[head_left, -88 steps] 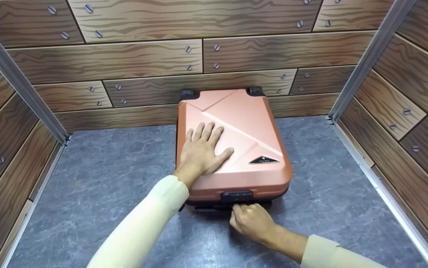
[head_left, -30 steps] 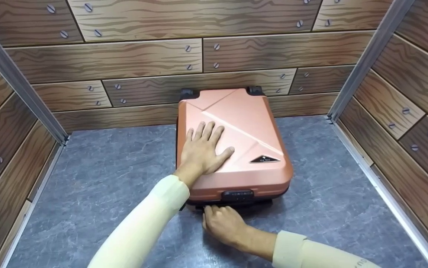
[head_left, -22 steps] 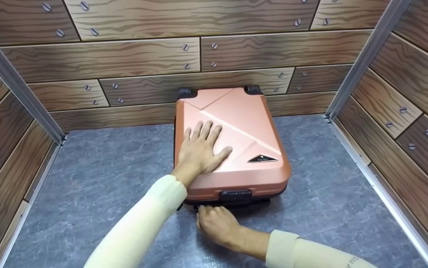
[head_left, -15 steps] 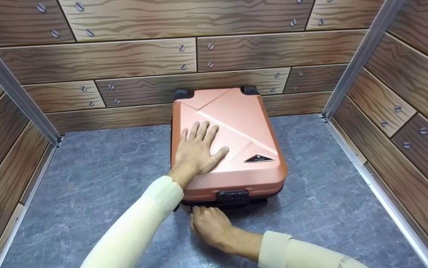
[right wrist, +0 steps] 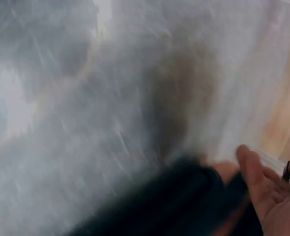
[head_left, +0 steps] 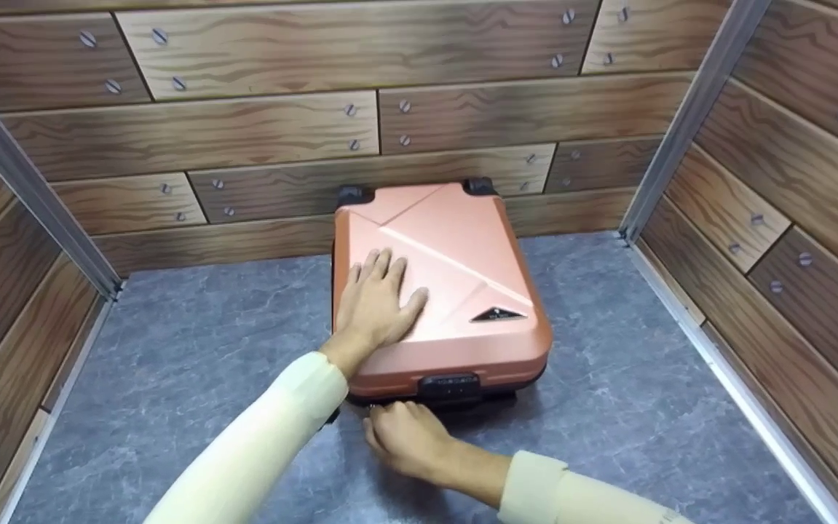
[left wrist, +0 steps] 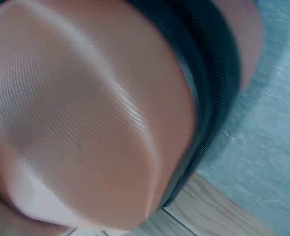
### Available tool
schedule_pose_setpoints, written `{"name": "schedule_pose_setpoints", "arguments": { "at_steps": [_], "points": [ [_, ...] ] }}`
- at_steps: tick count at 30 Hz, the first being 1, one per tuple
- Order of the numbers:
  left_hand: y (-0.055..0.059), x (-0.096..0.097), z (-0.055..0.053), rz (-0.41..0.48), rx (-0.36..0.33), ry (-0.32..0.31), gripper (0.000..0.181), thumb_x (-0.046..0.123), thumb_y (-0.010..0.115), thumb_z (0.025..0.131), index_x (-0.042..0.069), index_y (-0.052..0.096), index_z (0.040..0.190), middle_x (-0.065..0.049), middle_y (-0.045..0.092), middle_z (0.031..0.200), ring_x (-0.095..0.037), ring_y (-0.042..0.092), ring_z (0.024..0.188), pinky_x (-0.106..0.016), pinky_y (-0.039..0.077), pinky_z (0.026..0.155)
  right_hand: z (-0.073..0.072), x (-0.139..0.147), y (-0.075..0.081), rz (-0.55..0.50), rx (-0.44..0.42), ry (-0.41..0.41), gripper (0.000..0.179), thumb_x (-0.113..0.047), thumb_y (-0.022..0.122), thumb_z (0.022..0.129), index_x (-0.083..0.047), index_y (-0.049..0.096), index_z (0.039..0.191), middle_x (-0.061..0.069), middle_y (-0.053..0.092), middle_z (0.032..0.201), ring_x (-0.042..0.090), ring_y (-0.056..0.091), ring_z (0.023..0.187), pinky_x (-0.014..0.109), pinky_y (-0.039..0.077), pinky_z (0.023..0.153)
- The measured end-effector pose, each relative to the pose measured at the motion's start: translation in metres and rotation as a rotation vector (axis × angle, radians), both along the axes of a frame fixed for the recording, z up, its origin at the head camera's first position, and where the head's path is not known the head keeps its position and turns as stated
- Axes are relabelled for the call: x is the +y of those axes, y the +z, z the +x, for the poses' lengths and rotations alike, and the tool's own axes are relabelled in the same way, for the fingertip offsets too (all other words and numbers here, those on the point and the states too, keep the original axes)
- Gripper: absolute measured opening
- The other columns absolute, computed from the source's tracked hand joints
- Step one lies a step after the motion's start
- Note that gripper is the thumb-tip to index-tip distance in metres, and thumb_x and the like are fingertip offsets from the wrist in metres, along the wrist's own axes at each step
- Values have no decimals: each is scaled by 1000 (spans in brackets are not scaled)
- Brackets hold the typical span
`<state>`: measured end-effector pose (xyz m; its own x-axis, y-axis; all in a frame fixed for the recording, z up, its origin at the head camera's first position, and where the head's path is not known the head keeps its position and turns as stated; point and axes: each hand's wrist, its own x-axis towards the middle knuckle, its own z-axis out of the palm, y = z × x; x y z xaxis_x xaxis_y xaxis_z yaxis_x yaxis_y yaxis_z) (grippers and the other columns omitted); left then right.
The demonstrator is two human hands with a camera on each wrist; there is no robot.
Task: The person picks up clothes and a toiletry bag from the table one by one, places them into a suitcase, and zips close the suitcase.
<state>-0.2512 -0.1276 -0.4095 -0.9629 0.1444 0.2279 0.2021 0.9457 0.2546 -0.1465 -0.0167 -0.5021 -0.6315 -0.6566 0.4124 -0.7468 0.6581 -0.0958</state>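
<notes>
A rose-pink hard-shell suitcase (head_left: 448,255) lies flat on the floor, its wheels toward the back planks. My left hand (head_left: 375,306) rests on its lid with fingers straight and spread. At the near edge, left of the black combination lock (head_left: 449,386), my right hand (head_left: 408,440) has its fingers curled. In the right wrist view a small dark zipper pull (right wrist: 289,170) shows between finger and thumb. The black zipper band (left wrist: 209,98) runs along the suitcase's side in the left wrist view. A triangular black badge (head_left: 499,314) sits on the lid.
Wood-patterned panels (head_left: 244,131) enclose the back and both sides, joined by grey metal corner posts (head_left: 695,116). Grey marbled floor (head_left: 207,327) surrounds the suitcase. A pale metal strip (head_left: 724,375) edges the floor on the right.
My right hand has slid left along the suitcase's near edge, from below the lock toward the left corner. My left hand stays on the lid. The head view has shifted slightly.
</notes>
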Motion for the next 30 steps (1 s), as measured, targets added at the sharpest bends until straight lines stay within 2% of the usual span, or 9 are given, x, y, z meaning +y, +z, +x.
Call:
{"name": "schedule_pose_setpoints", "arguments": {
  "at_steps": [6,9,11,15,18,20,23,26,30],
  "points": [
    [-13,-22,18,251,64,48,64,41,52,96,3,46,147,-21,32,160,-37,26,150,-53,23,120,-10,24,42,-57,165,220,18,-21,61,92,-16,61,75,-5,61,63,11,58,50,23,44,44],
    [-18,-33,30,343,78,21,65,36,51,99,-2,39,150,-23,28,161,-40,26,149,-53,25,120,-33,40,65,-186,306,348,6,-14,65,85,-14,63,79,-5,62,65,7,55,52,17,46,49],
    [-24,-39,40,389,111,5,64,34,50,100,-4,36,150,-24,29,160,-42,28,148,-54,25,119,-53,50,78,-257,373,373,1,-10,65,81,-11,64,81,-1,65,72,11,61,61,20,52,59],
    [-47,-50,63,494,328,19,46,22,53,101,-6,51,137,-24,52,142,-41,45,134,-52,33,114,-90,66,94,-241,358,253,24,-20,65,86,-4,68,104,12,71,106,26,68,100,40,55,91],
    [-72,-53,83,552,481,84,21,13,60,98,0,63,113,-14,64,111,-28,57,108,-42,45,97,-109,78,92,-72,201,66,49,-39,56,95,-7,60,133,15,59,139,32,53,132,51,41,110],
    [-88,-55,98,538,498,133,7,13,64,95,7,63,98,-5,61,93,-17,55,91,-35,47,83,-115,82,88,65,75,-32,61,-50,44,100,-11,48,147,13,46,153,32,40,144,54,30,117],
    [-108,-57,118,434,455,156,9,16,68,91,15,61,86,2,57,82,-9,52,78,-31,47,69,-119,84,82,185,-83,-100,70,-60,30,101,-16,33,156,8,29,163,31,25,152,56,17,121],
    [-123,-55,129,297,401,108,15,23,73,87,19,61,78,4,61,75,-9,55,70,-30,48,62,-119,83,81,198,-129,-99,73,-63,27,101,-19,27,159,6,22,166,30,20,153,56,14,122],
    [-133,-44,129,155,327,25,31,43,74,84,19,60,72,3,63,65,-15,61,57,-31,47,49,-120,82,83,172,-119,-103,73,-64,29,100,-21,27,159,5,22,166,28,20,154,56,13,122]
  ]
}}
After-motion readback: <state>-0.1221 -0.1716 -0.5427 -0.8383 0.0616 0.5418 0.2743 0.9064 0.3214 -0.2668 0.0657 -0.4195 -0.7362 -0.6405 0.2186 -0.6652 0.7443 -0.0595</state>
